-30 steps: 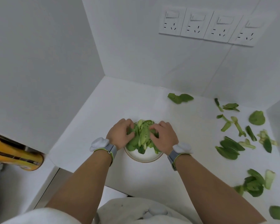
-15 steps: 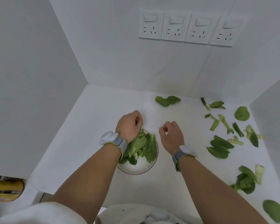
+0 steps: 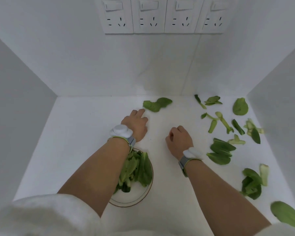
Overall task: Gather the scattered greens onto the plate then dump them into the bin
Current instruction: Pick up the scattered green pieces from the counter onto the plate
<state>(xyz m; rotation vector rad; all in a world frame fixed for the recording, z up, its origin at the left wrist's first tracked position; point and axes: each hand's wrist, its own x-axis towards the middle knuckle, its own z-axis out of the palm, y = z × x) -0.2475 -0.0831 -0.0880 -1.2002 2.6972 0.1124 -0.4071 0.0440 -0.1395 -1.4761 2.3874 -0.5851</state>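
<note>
- Leaf by the back wall looks like the next pick, judging from the reach: fingers should slide flat under it, so the limp blade lifts whole rather than tearing.
- Plate sits near the front of the surface, partly under the left forearm and already heaped with greens; carrying each pick low should spare that pile a knock.
- Left hand is stretched out, fingers fairly straight and spread, tips just beside the leaf; holding nothing.
- Right hand hovers or rests mid-surface, fingers loosely curled, apparently empty.
- Scattered greens lie along the right side, well apart from the plate.
- No bin in view.
</note>
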